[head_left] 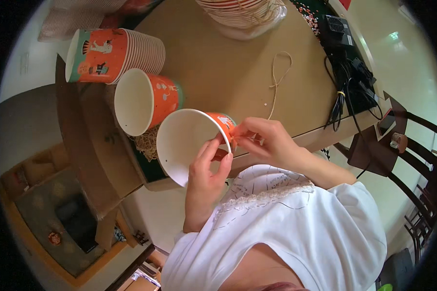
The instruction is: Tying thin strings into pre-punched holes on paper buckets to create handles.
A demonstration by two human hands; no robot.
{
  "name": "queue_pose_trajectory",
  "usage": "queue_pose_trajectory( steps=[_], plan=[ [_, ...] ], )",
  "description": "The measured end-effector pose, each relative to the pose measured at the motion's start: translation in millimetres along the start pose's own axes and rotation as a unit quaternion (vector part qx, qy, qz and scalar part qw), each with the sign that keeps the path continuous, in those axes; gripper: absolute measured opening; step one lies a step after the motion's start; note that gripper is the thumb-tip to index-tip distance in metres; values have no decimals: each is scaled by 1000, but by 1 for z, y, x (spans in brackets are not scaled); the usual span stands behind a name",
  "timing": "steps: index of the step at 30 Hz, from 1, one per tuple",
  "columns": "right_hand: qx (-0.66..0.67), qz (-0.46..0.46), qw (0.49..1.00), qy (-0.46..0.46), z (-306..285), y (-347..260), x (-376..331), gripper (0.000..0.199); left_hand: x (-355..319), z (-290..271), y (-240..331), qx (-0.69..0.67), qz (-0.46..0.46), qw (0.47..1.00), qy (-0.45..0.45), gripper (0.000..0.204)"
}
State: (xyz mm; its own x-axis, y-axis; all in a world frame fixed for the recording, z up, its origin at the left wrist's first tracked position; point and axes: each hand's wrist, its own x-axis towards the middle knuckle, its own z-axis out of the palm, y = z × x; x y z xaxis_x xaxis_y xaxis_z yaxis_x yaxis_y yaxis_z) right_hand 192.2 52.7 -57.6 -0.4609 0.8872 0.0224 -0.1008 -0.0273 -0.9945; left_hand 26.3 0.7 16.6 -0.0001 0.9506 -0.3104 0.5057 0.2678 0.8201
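Observation:
A large paper bucket (184, 140), white inside and orange with green outside, lies tilted near the table's front edge, its mouth turned toward the left. My left hand (206, 169) grips its rim, fingers inside and thumb at the edge. Against the bucket's outer wall, close to the rim, my right hand (262, 138) is closed in a pinch. A thin beige cord (275, 85) runs across the table into that hand; its end is hidden by the fingers. A small dark dot, perhaps a hole, shows on the bucket's inner wall.
Beyond lie another bucket (135, 102) and a nested stack of buckets (143, 56). Corded buckets (243, 17) sit at the far edge. An open cardboard box (94, 150) stands left, beside a heap of cord (148, 144). Black cables (342, 97) and a dark chair (374, 150) are right.

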Motion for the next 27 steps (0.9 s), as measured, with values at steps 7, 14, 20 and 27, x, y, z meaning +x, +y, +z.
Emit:
queue_pose_trajectory(
  steps=[7,14,20,27],
  plan=[
    [-37,-36,998,-21,0,2,2,9,4,-1,-14,-17,46,999,11,39],
    [-80,-79,994,-13,-1,-3,5,9,7,11,-5,169,77,979,81,26],
    [-131,-68,988,-52,-7,-14,6,16,13,6,0,279,184,936,109,10],
    [-184,-65,974,-115,-14,-64,-7,25,-2,-9,-1,-50,-24,990,126,6]
  ],
)
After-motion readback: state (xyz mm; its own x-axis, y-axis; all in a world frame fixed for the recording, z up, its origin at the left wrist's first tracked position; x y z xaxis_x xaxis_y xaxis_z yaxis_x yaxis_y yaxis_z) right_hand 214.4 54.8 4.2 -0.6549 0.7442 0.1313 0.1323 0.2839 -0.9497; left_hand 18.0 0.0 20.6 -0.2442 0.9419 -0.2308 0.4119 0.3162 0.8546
